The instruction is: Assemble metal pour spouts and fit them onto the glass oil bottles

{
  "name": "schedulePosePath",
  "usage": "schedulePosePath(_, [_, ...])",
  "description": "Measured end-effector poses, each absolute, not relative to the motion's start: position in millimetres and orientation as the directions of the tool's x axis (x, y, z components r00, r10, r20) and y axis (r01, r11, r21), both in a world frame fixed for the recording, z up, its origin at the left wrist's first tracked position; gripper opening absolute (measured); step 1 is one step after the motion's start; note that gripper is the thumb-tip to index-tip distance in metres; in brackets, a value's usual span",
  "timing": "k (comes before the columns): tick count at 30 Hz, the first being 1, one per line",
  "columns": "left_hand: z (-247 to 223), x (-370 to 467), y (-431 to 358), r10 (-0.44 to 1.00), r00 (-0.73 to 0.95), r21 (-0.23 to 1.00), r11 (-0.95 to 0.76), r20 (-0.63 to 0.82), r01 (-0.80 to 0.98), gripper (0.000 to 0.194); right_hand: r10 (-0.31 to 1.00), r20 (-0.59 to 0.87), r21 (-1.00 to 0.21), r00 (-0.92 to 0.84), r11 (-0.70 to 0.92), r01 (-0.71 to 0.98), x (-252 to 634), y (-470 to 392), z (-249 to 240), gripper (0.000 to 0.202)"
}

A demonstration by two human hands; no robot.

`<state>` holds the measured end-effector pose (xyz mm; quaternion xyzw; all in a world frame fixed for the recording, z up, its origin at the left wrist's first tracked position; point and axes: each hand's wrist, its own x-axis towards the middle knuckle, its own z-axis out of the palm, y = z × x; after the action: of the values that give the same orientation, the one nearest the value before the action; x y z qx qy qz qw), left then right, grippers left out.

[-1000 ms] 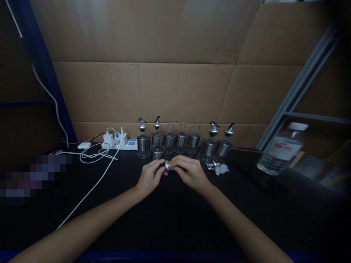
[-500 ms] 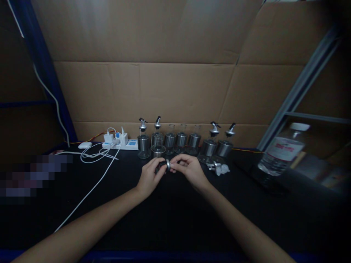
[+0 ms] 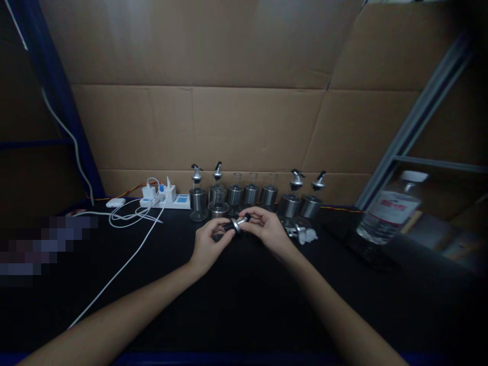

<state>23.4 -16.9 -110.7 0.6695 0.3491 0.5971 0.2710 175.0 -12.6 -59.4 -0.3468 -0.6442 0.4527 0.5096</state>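
Observation:
A silver and black pour spout (image 3: 237, 225) lies on its side between my hands, above the black table. My left hand (image 3: 208, 241) is closed round its black stopper end. On the other side, the fingers of my right hand (image 3: 266, 229) pinch the narrow nozzle end; the exact contact is partly hidden. Just behind my hands stands an open glass bottle with a steel sleeve (image 3: 218, 210). More pour spouts with whitish plastic parts (image 3: 303, 234) lie to the right of my right hand.
A row of steel-sleeved glass bottles (image 3: 251, 193) lines the cardboard wall (image 3: 259, 127); several carry spouts. At left are a white power strip (image 3: 182, 202) and loose white cables (image 3: 125, 264). A water bottle (image 3: 391, 213) stands at right.
The pour spout has turned so that its nozzle and black tip now show between my hands. My right fingers have shifted slightly up along it. The view has moved a little.

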Motion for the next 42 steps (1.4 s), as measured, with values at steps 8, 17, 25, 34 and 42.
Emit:
schedulePosePath(8, [-107.5,26.1,-18.2,0.773,0.024,0.772,-0.634,0.634,0.038,0.032,0.913,0.332,-0.942,-0.239,0.333,-0.034,178.6,-8.8,-61.2,0.021])
schedulePosePath(17, [-105.8,23.1,-18.4,0.753,0.06,0.74,-0.656,0.655,0.148,0.024,0.911,0.29,-0.955,-0.293,0.294,-0.032,183.3,-6.5,-62.0,0.022])
schedulePosePath(25, [-104.2,20.2,-22.0,0.718,0.081,0.674,-0.681,0.691,0.286,0.019,0.919,0.233,-0.97,-0.318,0.241,-0.014,182.5,-8.4,-63.1,0.021])
schedulePosePath(34, [-106.4,17.7,-21.8,0.711,0.1,0.658,-0.687,0.696,0.31,0.016,0.918,0.217,-0.975,-0.333,0.223,-0.022,178.8,-13.3,-62.4,0.02])
schedulePosePath(42, [-103.6,24.3,-20.4,0.75,0.083,0.728,-0.658,0.656,0.193,0.022,0.915,0.294,-0.956,-0.275,0.28,-0.09,177.4,-11.7,-59.6,0.024])
